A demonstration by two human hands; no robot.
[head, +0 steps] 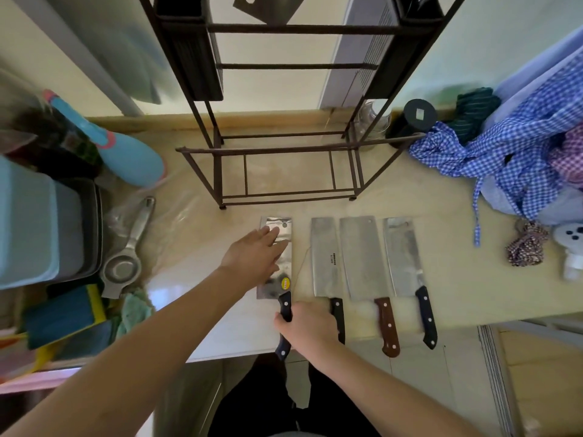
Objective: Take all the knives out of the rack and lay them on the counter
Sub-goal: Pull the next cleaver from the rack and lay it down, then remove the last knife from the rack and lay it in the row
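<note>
Head view: the right hand clenched the dark riveted handle of a broad steel cleaver; the left hand lay flat and unclenched on its blade. The cleaver rested on the pale counter, in front of the dark wire rack, beside three more cleavers. Recommended: lower flat, edge parallel, then let go.

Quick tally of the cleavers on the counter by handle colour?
Dark blue-black handle: 2, the cleaver under both hands and the far-right cleaver
Black handle: 1, second cleaver from the left
Reddish-brown handle: 1, third cleaver from the left
Total: 4 on the counter
</note>
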